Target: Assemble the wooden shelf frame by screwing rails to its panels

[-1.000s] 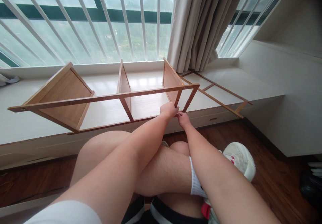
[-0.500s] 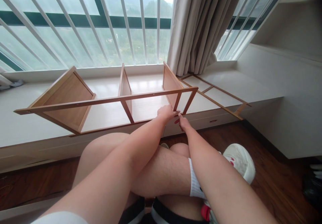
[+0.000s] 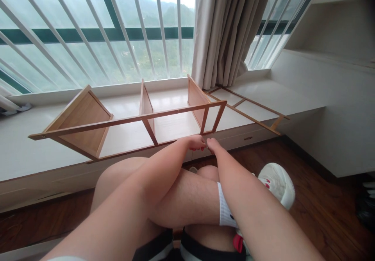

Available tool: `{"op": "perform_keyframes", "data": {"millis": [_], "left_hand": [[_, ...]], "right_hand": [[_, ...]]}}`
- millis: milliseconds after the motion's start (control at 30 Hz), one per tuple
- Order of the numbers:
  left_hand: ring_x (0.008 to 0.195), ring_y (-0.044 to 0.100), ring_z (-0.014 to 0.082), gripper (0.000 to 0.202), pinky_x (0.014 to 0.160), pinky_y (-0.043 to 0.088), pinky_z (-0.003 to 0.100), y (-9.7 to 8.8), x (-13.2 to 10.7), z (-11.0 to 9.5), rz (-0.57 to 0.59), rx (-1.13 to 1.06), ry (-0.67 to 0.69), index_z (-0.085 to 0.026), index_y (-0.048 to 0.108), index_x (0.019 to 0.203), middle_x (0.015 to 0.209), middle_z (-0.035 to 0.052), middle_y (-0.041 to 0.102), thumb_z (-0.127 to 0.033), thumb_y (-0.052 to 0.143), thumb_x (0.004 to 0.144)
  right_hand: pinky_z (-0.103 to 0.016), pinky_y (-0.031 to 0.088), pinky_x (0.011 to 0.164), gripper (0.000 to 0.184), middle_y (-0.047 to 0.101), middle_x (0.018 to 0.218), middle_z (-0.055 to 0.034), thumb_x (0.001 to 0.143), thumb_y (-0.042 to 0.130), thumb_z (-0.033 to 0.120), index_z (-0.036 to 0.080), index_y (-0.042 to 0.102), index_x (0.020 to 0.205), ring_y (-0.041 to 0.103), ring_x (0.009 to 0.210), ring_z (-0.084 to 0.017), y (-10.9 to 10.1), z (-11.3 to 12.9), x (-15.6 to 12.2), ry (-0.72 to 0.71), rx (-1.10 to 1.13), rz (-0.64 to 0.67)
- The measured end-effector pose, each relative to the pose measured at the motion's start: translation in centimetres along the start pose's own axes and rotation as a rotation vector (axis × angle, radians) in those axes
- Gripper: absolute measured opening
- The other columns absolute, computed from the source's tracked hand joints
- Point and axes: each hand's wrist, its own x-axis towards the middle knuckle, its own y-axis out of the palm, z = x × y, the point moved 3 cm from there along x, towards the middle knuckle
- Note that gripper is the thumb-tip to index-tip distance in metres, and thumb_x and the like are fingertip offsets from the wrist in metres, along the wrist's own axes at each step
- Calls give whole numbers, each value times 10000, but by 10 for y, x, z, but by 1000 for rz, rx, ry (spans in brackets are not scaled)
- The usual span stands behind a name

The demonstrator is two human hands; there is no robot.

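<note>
Just below centre, shows left hand (image 3: 198,142) and right hand (image 3: 212,144) curled, lowered off brown wooden three-panel rack (image 3: 148,117), likely releasing it; cannot tell contents.

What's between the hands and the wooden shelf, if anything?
Nothing that I can see. The left hand and right hand are just in front of the shelf, near its right end. The other frame lies off to the right, not between them.

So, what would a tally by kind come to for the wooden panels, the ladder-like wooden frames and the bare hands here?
Wooden panels: 3
Ladder-like wooden frames: 2
Bare hands (left hand, right hand): 2
Total: 7
</note>
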Motion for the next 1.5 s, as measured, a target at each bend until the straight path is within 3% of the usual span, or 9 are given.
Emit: {"op": "perform_keyframes", "data": {"millis": [133,333,500,667,900,1100,1367,1500], "left_hand": [[482,500,136,176,518,462,287,9,3,11,117,11,-19,-171,672,731,574,25,555,-317,587,779],[477,505,124,224,507,462,272,10,11,21,134,-5,-37,-177,677,788,633,28,587,-384,592,792],[472,494,99,239,489,450,239,7,16,23,72,-54,-21,-183,665,846,657,14,582,-396,559,823],[465,497,97,257,494,457,240,8,19,29,89,-73,-47,-165,663,802,642,23,588,-400,564,828],[493,529,105,249,505,476,241,9,27,35,104,-105,-92,-175,678,874,709,42,629,-386,553,836],[570,573,98,317,561,504,230,12,28,26,102,-180,-54,-255,607,1162,854,25,663,-304,506,865],[603,575,90,282,578,503,225,14,28,17,117,-286,-30,-228,588,1115,948,44,664,-230,493,849],[622,573,82,290,578,494,204,12,25,15,121,-359,-37,-228,562,1122,975,50,659,-214,499,839]], "right_hand": [[-349,547,783,284,609,1101,-77,936,559,349,149,587,1136,618,913,-169,10,-8,-9,82,36,152],[-310,552,724,237,632,1008,-55,935,566,333,138,609,1063,624,826,-140,14,-14,-26,12,72,294],[-312,547,726,241,636,982,-38,913,597,338,120,627,1010,626,840,-159,-4,-12,-26,-63,100,164],[-305,549,709,249,633,982,-48,929,573,341,124,610,1046,625,812,-140,-15,-12,-21,-57,213,33],[-297,556,704,228,637,976,-50,935,570,315,126,605,1058,630,800,-132,-13,-9,-23,-43,371,44],[-268,553,663,205,651,861,-24,932,579,315,116,622,955,632,717,-109,-15,-8,-27,-66,419,56],[-244,547,617,178,638,702,15,888,640,259,109,618,794,621,616,-90,-14,-9,-31,-129,375,50],[-264,542,630,167,647,617,15,721,769,193,118,620,705,632,595,-117,-17,-11,-29,-203,359,0]]}}
